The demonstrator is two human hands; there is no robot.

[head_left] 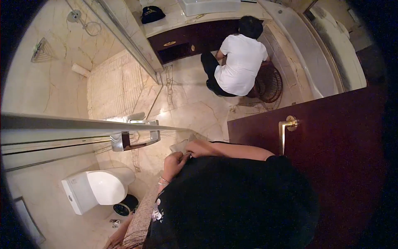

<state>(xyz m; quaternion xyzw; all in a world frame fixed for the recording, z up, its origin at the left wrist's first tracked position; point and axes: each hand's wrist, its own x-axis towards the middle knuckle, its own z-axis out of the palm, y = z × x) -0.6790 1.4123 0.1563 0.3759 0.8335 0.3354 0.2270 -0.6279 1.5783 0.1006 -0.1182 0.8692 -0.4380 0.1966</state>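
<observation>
My left hand (174, 163), with a bracelet at its wrist, is closed in front of my dark top, its fingertips pinched together. From the right my right hand (198, 147) comes across and meets it, also closed. Just beyond the fingers shows a pale, crumpled cloth (178, 146), which the right hand appears to grip. What lies between the left fingertips is hidden. A metal handle (155, 133) on the glass door stands to the left of both hands.
A person in a white shirt (240, 64) squats beside a brown wicker basket (274, 85), near the bathtub (296, 41). A dark red door (331, 166) with a lever handle (283, 135) stands at right. At lower left are a toilet (105, 186) and round black bin (125, 205). A dark cap (152, 15) lies on the counter.
</observation>
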